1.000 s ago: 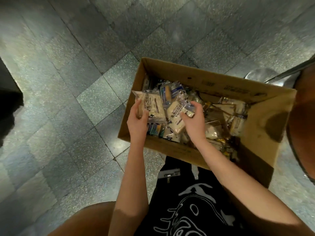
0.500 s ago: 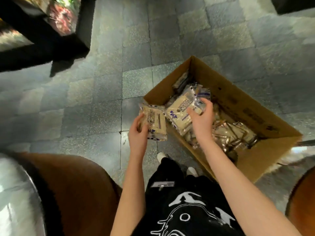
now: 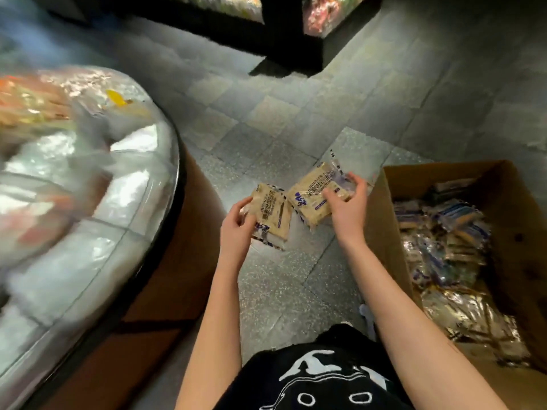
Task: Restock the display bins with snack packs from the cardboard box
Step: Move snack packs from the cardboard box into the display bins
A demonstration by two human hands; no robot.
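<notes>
Beige left pack (image 3: 273, 214) is gripped by our left hand (image 3: 236, 229); our right hand (image 3: 346, 208) pinches the right pack (image 3: 313, 199) just beside it. Both hang between the display bin (image 3: 142, 187) and the cardboard box (image 3: 381, 229).

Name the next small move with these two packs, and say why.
Probably carry both packs left to the bin. The left hand grips the left pack and the right hand grips the right pack. Both are over the floor, outside the box.
</notes>
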